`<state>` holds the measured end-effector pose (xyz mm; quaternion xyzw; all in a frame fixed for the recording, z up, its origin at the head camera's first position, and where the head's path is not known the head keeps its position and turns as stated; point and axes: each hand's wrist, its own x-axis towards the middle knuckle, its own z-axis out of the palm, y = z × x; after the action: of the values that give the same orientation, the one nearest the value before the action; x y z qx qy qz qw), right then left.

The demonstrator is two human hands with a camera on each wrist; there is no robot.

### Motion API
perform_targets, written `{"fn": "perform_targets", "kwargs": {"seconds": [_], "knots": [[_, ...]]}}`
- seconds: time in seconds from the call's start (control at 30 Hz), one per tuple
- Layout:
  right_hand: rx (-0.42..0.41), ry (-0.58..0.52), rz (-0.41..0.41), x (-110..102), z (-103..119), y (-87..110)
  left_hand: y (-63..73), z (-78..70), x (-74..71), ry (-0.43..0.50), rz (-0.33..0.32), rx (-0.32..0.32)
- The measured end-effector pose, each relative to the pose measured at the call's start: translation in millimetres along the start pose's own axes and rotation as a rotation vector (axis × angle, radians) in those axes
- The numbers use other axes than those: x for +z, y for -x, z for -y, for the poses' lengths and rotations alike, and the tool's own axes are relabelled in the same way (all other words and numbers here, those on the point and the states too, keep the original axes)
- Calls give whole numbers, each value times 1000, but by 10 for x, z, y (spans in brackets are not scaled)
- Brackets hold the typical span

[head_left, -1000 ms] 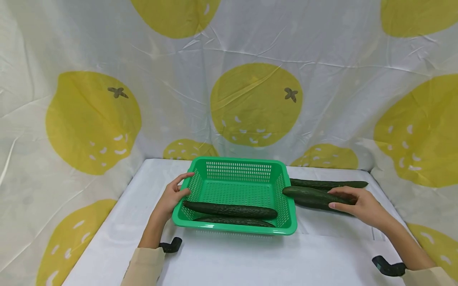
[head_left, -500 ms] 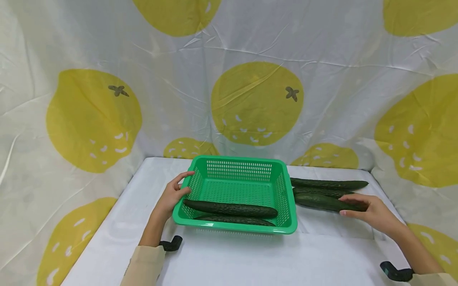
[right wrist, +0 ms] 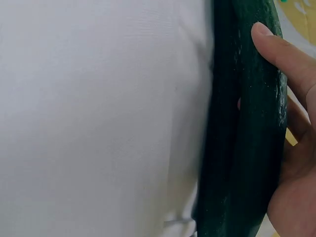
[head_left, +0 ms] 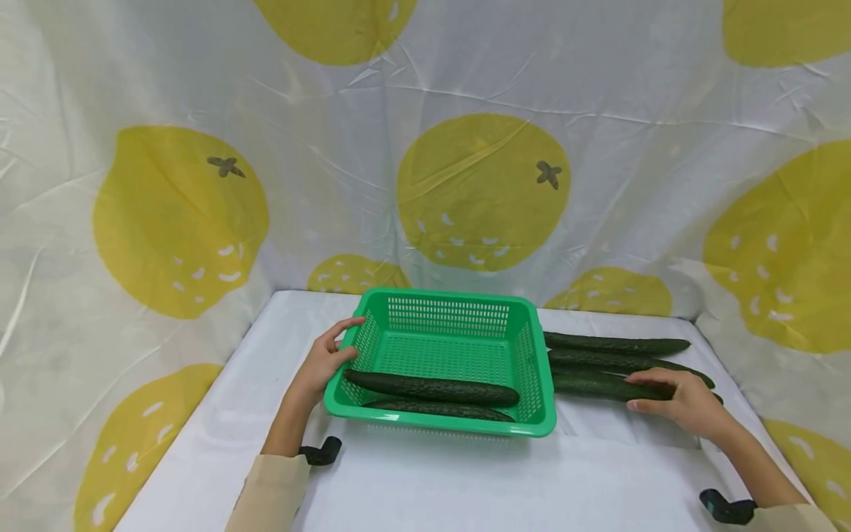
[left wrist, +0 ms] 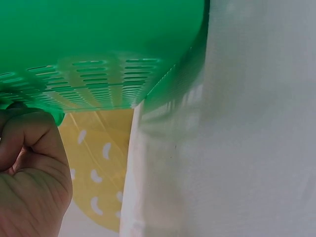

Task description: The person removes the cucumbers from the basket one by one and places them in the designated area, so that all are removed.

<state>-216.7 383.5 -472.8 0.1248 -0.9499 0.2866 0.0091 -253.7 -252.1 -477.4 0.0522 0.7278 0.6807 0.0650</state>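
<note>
A green plastic basket (head_left: 439,425) stands mid-table, two dark green cucumbers lying along its near side, the upper cucumber (head_left: 432,387) overlapping the lower cucumber (head_left: 442,409). My left hand (head_left: 320,369) grips the basket's left rim, thumb and fingers on either side of it; in the left wrist view part of this hand (left wrist: 34,173) shows under the basket's slotted wall (left wrist: 94,74). To the right of the basket, my right hand (head_left: 685,403) holds the nearest cucumber (head_left: 592,385). The right wrist view shows the thumb pressed on this cucumber (right wrist: 259,123), with fingers behind it.
Two more cucumbers, a far cucumber (head_left: 618,345) and a middle cucumber (head_left: 598,360), lie side by side beyond the held one, left ends hidden by the basket. A white cloth (head_left: 465,488) covers the table. A lemon-print curtain (head_left: 332,177) closes off the back and sides.
My right hand has brought its cucumber down and to the right, away from the basket's right rim, to the near side of the other two. My left hand keeps its grip on the basket.
</note>
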Motion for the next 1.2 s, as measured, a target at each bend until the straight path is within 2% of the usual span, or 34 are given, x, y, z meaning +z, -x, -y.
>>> {"fn": "perform_targets", "kwargs": {"seconds": [0.2,0.47,0.6,0.8,1.0,1.2], "knots": [[-30,75,-17,0,-13,-12,-4,5,3,-3,-5,-1],[-32,117,-25,5,-17,-5,-1,6,11,-2,-9,-2],[-31,103,-74,-7,-30,17,-2,12,10,-2,-13,-5],[2,79,-67,-20,-37,23,-2,12,5,-8,-10,-6],[15,57,-45,-49,106,-70,-3,9,1,-6,-4,-3],[-56,-8,-74,-50,363,-253,0,2,7,-9,-10,-11]]}}
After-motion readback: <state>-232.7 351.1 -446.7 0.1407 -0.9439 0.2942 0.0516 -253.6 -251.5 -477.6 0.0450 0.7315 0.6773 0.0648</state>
